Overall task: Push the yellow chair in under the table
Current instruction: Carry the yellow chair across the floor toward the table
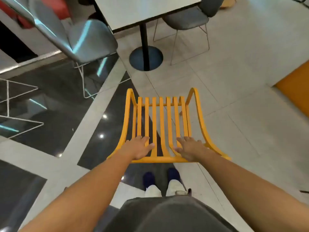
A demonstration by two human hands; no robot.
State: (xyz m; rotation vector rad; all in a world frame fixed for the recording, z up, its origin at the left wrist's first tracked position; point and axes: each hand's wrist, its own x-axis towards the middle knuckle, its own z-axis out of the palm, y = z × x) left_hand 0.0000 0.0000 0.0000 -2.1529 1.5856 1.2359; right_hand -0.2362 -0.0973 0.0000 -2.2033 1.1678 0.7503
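The yellow slatted chair (161,124) stands on the floor right in front of me, seen from above and behind its backrest. My left hand (139,148) lies on the left part of the top rail and slats, fingers spread. My right hand (189,149) lies on the right part in the same way, fingers spread. Neither hand is wrapped around the rail. The table (133,10) with a grey top and a black pedestal base (146,58) stands farther ahead, apart from the chair.
A grey padded chair (90,39) on wire legs stands left of the table and a darker grey one (189,19) right of it. Wire chair legs (18,104) show at far left. An orange panel (296,87) is at right. My feet (163,180) stand behind the chair.
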